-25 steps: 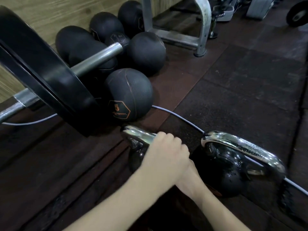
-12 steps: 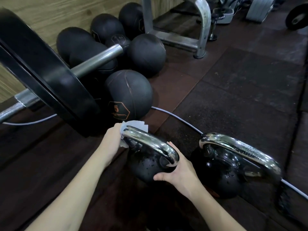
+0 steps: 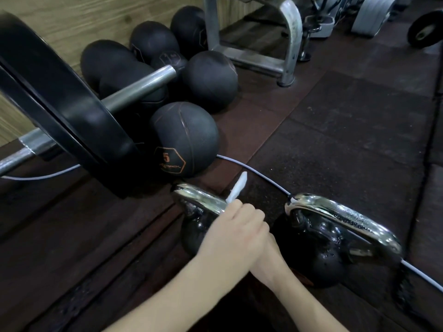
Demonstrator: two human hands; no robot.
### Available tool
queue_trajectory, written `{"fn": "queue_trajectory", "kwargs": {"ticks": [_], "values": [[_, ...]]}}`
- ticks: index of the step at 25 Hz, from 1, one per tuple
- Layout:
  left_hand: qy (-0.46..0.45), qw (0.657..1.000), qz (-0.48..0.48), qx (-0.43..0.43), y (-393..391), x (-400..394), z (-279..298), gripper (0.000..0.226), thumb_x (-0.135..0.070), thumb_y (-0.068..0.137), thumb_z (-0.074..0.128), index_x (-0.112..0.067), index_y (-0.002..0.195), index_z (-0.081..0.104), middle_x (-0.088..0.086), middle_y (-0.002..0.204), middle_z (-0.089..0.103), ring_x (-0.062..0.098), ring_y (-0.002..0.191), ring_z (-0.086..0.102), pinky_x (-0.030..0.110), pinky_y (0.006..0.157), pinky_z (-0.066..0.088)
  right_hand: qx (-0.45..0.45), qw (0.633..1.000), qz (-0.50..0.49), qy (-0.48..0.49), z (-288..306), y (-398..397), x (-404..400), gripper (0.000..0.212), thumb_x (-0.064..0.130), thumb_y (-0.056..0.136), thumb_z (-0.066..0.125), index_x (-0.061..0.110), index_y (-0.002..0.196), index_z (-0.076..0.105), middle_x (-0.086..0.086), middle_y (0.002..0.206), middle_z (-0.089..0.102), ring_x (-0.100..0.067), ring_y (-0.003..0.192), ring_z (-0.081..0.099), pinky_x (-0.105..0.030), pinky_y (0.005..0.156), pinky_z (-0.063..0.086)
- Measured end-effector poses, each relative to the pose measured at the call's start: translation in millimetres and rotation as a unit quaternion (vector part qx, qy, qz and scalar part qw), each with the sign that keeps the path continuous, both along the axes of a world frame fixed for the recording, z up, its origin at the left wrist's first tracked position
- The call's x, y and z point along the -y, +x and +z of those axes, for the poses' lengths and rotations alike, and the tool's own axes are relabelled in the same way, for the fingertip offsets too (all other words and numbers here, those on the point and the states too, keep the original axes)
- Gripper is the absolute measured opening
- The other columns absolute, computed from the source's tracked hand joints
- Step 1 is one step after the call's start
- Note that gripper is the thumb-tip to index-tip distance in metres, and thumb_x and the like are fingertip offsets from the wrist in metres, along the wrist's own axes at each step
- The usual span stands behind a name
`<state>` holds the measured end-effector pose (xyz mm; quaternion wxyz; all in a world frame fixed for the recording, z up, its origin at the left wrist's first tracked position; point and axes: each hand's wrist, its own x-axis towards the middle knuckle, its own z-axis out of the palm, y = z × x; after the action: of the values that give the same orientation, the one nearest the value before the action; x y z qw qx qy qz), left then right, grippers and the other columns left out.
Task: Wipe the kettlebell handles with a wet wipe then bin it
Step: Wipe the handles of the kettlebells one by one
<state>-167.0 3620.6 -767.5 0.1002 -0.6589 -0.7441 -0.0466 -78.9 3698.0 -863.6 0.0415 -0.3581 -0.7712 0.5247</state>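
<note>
A large black rubber weight plate (image 3: 67, 111) fills the left side, mounted on a silver steel barbell (image 3: 141, 88) whose sleeve end points up and right toward a cluster of black round medicine balls (image 3: 211, 79) against the wooden wall. The nearest ball, a black medicine ball with an orange hexagon marked 5 (image 3: 183, 137), sits just beside the plate. A thin pale grey cable (image 3: 261, 174) runs across the dark rubber floor (image 3: 347, 130) behind the two kettlebells.

In front of that ball stands the left black kettlebell with a shiny chrome handle (image 3: 199, 196). The left hand (image 3: 237, 232) is curled over the right part of this handle, clenching a white wet wipe (image 3: 237, 186) against the chrome; a twisted tail of the wipe sticks up and away from the knuckles. The right hand (image 3: 268, 257) lies beneath the left wrist, mostly hidden by it, down by the kettlebell's body; I cannot tell whether it grips anything.

Just right of the hands stands the second black kettlebell with a wet-looking chrome handle (image 3: 342, 220), untouched, droplets on its handle and body. Far back, a grey steel rack leg (image 3: 291, 41) rests on the floor, and a small black wheel (image 3: 424, 28) shows at the top right corner
</note>
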Motion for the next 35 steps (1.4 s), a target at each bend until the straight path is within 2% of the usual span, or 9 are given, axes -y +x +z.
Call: {"fn": "queue_trajectory", "kwargs": {"ticks": [6,10,11,14,17,19,27,31,35], "values": [[0.100,0.956,0.171,0.217,-98.2,43.0,2.8,0.043,-0.033,0.103,0.031,-0.015,0.093,0.068,-0.001,0.093,0.065,0.025,0.093,0.058,0.041,0.087,0.045,-0.022,0.998,-0.034,-0.041,-5.0,-6.7,3.2,0.127,0.048,0.032,0.103,0.076,0.136,0.035,0.022,0.145,0.060,-0.002,0.130,0.060,-0.032,0.115,0.047],[0.116,0.629,0.346,0.686,-137.0,35.4,-20.5,0.054,-0.043,0.102,0.037,-0.005,0.108,0.076,0.008,0.079,0.064,0.020,0.070,0.055,0.029,0.058,0.041,-0.005,0.999,-0.018,-0.037,-1.8,-4.2,1.2,0.124,0.050,0.034,0.103,0.085,0.127,0.028,0.021,0.146,0.059,-0.004,0.133,0.057,-0.034,0.118,0.044],[0.114,0.609,0.357,0.699,-136.7,33.8,-21.5,0.055,-0.040,0.102,0.037,-0.002,0.110,0.075,0.008,0.072,0.060,0.017,0.062,0.050,0.027,0.055,0.037,0.000,0.999,-0.019,-0.036,-1.8,-4.2,1.7,0.125,0.051,0.034,0.102,0.085,0.128,0.028,0.021,0.146,0.059,-0.005,0.134,0.057,-0.035,0.118,0.044],[0.105,0.764,0.358,0.527,-119.9,29.5,-6.2,0.048,-0.034,0.099,0.035,-0.001,0.104,0.070,0.003,0.077,0.061,0.022,0.070,0.058,0.029,0.059,0.050,0.004,0.999,-0.023,-0.025,-1.4,-2.9,1.7,0.124,0.053,0.033,0.102,0.086,0.126,0.028,0.021,0.146,0.060,-0.006,0.135,0.056,-0.036,0.119,0.043],[0.069,0.971,0.218,0.076,-91.0,28.7,18.5,0.017,-0.014,0.090,0.049,-0.008,0.077,0.057,0.011,0.078,0.060,0.035,0.073,0.056,0.043,0.064,0.048,-0.007,1.000,-0.019,-0.011,-2.3,-4.2,1.0,0.126,0.051,0.032,0.101,0.080,0.133,0.032,0.019,0.146,0.061,-0.004,0.133,0.057,-0.032,0.119,0.043],[0.039,0.990,0.116,-0.075,-58.0,17.2,29.9,0.020,-0.010,0.090,0.048,-0.013,0.071,0.053,0.010,0.069,0.052,0.031,0.066,0.049,0.046,0.064,0.039,-0.003,1.000,-0.013,0.006,1.5,-2.8,1.4,0.127,0.050,0.037,0.100,0.061,0.147,0.035,0.021,0.143,0.062,-0.001,0.128,0.060,-0.029,0.113,0.046],[0.029,0.996,0.030,-0.080,1.1,-7.6,-3.3,0.031,-0.003,0.093,0.040,-0.013,0.066,0.050,0.004,0.067,0.044,0.025,0.067,0.043,0.040,0.070,0.031,-0.005,0.987,-0.047,0.151,13.8,-7.9,6.3,0.024,0.009,0.101,0.059,0.000,0.124,0.060,-0.018,0.116,0.074,-0.027,0.112,0.071,-0.009,0.081,0.040],[0.048,0.995,0.083,0.026,-38.4,22.5,22.0,0.036,-0.030,0.104,0.032,-0.021,0.084,0.061,-0.002,0.083,0.056,0.026,0.083,0.051,0.044,0.080,0.039,-0.010,1.000,-0.021,-0.002,2.4,-3.6,1.9,0.116,0.047,0.047,0.098,0.042,0.150,0.044,0.017,0.144,0.063,-0.001,0.130,0.059,-0.021,0.110,0.047],[0.127,0.952,0.184,0.210,-79.5,37.5,19.3,0.034,-0.025,0.103,0.031,-0.021,0.081,0.057,-0.006,0.090,0.058,0.021,0.090,0.052,0.043,0.086,0.043,-0.030,0.999,-0.015,-0.021,8.4,-1.0,1.5,0.132,0.037,0.044,0.104,0.044,0.156,0.035,0.016,0.156,0.051,-0.003,0.142,0.048,-0.030,0.122,0.038]]}}
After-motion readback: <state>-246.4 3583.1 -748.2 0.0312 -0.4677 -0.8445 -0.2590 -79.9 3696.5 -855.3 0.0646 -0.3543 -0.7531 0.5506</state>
